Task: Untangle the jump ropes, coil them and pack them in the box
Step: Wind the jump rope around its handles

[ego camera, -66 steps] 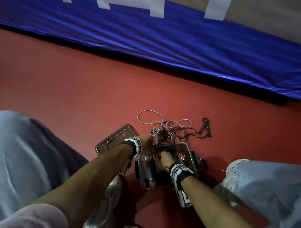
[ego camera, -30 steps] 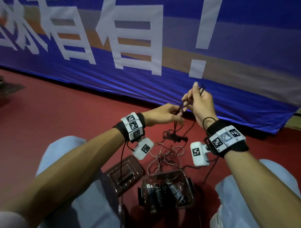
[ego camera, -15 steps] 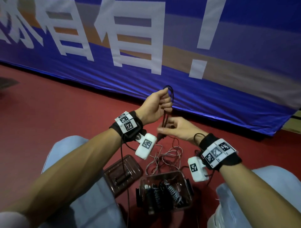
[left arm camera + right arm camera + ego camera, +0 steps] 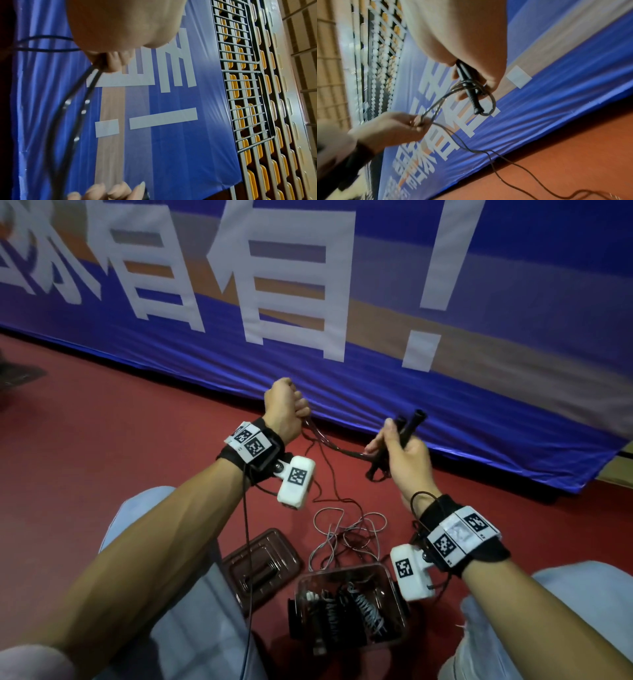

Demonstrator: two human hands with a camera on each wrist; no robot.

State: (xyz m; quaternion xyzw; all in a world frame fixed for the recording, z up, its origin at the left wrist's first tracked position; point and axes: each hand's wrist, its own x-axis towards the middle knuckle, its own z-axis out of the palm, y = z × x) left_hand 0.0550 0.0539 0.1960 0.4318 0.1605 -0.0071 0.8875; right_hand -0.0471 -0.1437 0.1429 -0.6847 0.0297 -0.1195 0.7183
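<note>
My right hand (image 4: 399,445) grips the two black handles (image 4: 409,424) of a dark jump rope, held up in front of the banner. The handles (image 4: 469,86) show in the right wrist view with cord looped round them. My left hand (image 4: 287,409) is curled round the doubled dark cord (image 4: 329,443), which sags between the hands; the cord (image 4: 80,97) leaves my left fingers (image 4: 109,63). Loose cord hangs down to a tangle of grey and dark rope (image 4: 346,535) on the floor. The clear box (image 4: 394,573) below holds coiled ropes (image 4: 346,611).
The box lid (image 4: 263,563) lies left of the box on the red floor (image 4: 120,440). A blue banner (image 4: 376,337) runs along the back. My knees in light trousers (image 4: 171,594) flank the box.
The hands have drawn apart sideways. The right hand now holds the handles upright on the right and the left hand has pulled the doubled cord out to the left.
</note>
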